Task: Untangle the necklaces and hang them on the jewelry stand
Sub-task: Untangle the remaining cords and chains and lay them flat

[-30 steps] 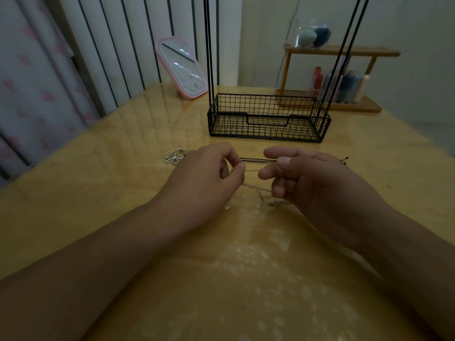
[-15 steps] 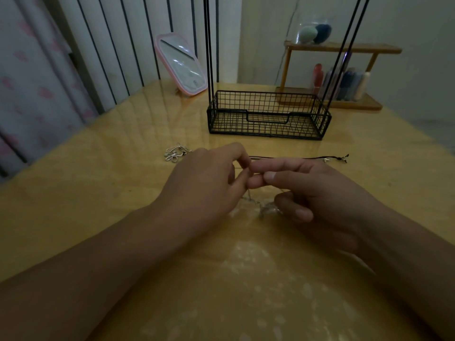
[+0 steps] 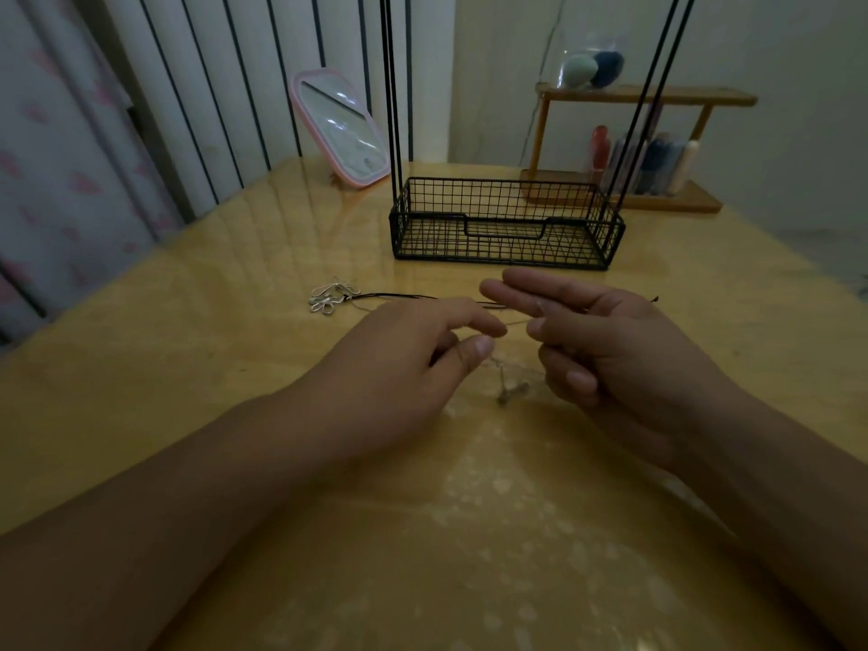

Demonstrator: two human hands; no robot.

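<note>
So the necklaces are both down on the desk (image 3: pixel 188 368), pretty much dead center in front of the person. There's a thin silvery chain (image 3: pixel 509 390) bunched in a little tangle between the two hands, and a black cord necklace (image 3: pixel 399 296) lying stretched out just behind the hands, running left to a silver looped pendant (image 3: pixel 331 296) and right to a small clasp end (image 3: pixel 654 299) poking out past the right hand.

Left hand (image 3: pixel 404 364) has its thumb and index fingertip pinched together, a fine strand of the chain running off from them, rest of the fingers curled under. Right hand (image 3: pixel 610 350) is trickier: top two fingers are stretched out straight toward the left, lower ones curled in. Can't honestly tell whether that grip has chain in it, too dim and thin.

Behind all that sits the jewelry stand (image 3: pixel 507 225), a black wire basket base with thin black rods going up out of frame. Nothing hanging on the part that shows. Further back, a pink-framed mirror (image 3: pixel 340 126) leaning on the left and a small wooden shelf (image 3: pixel 643 145) with bottles on the right.
</note>
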